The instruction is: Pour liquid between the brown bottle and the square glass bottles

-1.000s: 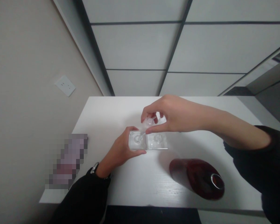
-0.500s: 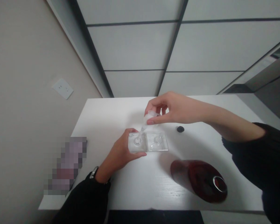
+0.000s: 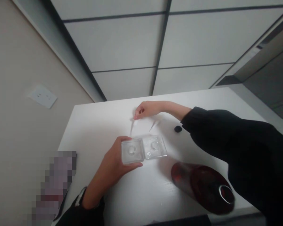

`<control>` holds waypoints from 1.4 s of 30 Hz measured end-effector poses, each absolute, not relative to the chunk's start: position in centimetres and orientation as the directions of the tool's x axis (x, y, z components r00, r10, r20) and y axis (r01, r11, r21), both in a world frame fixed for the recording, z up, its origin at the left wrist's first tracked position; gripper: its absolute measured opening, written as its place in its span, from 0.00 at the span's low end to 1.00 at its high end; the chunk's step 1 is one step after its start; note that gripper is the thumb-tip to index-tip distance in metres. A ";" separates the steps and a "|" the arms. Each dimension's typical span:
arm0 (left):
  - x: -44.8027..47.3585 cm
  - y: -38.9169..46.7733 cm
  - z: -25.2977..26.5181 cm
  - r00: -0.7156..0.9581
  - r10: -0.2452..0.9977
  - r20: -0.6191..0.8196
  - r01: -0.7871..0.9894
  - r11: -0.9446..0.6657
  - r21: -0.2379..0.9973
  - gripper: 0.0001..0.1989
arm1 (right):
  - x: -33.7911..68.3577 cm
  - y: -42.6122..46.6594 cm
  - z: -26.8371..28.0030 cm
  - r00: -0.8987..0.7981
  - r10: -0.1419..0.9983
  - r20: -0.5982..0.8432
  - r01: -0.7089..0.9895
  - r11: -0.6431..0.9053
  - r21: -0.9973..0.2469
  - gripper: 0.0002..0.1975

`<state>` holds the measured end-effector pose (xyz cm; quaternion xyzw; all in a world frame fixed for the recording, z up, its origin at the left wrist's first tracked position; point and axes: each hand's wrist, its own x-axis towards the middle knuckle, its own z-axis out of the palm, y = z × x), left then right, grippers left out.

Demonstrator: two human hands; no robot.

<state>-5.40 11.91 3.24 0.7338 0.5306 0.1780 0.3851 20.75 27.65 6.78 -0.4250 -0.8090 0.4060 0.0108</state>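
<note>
My left hand (image 3: 113,157) grips the left half of a clear plastic case (image 3: 143,150), holding it by its top and bottom edges. The case lies opened out into two square halves, each with a round well in the middle. Beyond it, my right hand (image 3: 147,110) is closed in a pinch at a thin whitish stick (image 3: 132,127) that points down toward the tabletop. A pale, pointed thing (image 3: 154,124) rests below that hand; its outline is faint, and I cannot tell its kind.
A small black disc (image 3: 178,129) lies on the white table (image 3: 91,135), right of the case. Nearer me stands a dark red bottle (image 3: 198,188) with a ring-like top. A blurred-out flat object (image 3: 54,185) is at the left edge. A wall socket (image 3: 43,96) is above it.
My right hand has moved back from above the case's left well, no longer holding the small translucent squeeze bottle, and now pinches a thin stick. The view has tilted; the left hand keeps its hold.
</note>
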 end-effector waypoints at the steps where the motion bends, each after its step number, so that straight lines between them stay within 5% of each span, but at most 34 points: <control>1: -5.5 12.0 3.1 0.375 0.915 -0.148 0.641 -0.141 0.754 0.37 | 20.5 27.8 6.6 -0.647 0.686 -0.332 0.679 0.321 -0.661 0.19; 8: -5.8 12.3 3.0 0.367 0.920 -0.136 0.659 -0.153 0.736 0.36 | 19.7 27.3 6.9 -0.643 0.718 -0.266 0.657 0.338 -0.674 0.12; 16: -5.8 12.3 3.1 0.424 0.905 -0.048 0.620 -0.251 0.743 0.37 | 24.5 17.9 12.7 -0.531 0.847 0.014 0.565 0.366 -0.740 0.15; 21: -5.9 12.2 3.4 0.469 0.882 -0.040 0.588 -0.278 0.759 0.40 | 28.2 5.7 11.8 -0.099 0.984 0.148 0.510 0.177 -0.842 0.23; 24: -6.1 12.1 3.8 0.451 0.891 -0.054 0.610 -0.263 0.748 0.37 | 28.5 0.2 8.0 0.236 0.941 0.242 0.409 0.130 -0.903 0.28; 27: -6.4 11.6 4.1 0.416 0.907 -0.068 0.611 -0.223 0.760 0.35 | 26.9 -3.2 4.0 0.386 0.869 0.310 0.254 0.223 -0.941 0.26; 33: -8.0 9.7 3.8 0.301 0.950 -0.080 0.583 -0.117 0.804 0.35 | 23.1 -4.4 0.7 0.229 0.951 0.210 0.138 0.182 -0.974 0.51; 42: -8.4 5.4 7.2 0.260 0.965 0.043 0.605 -0.197 0.772 0.37 | 22.0 -3.4 -0.4 0.090 0.969 0.231 0.224 0.206 -0.952 0.42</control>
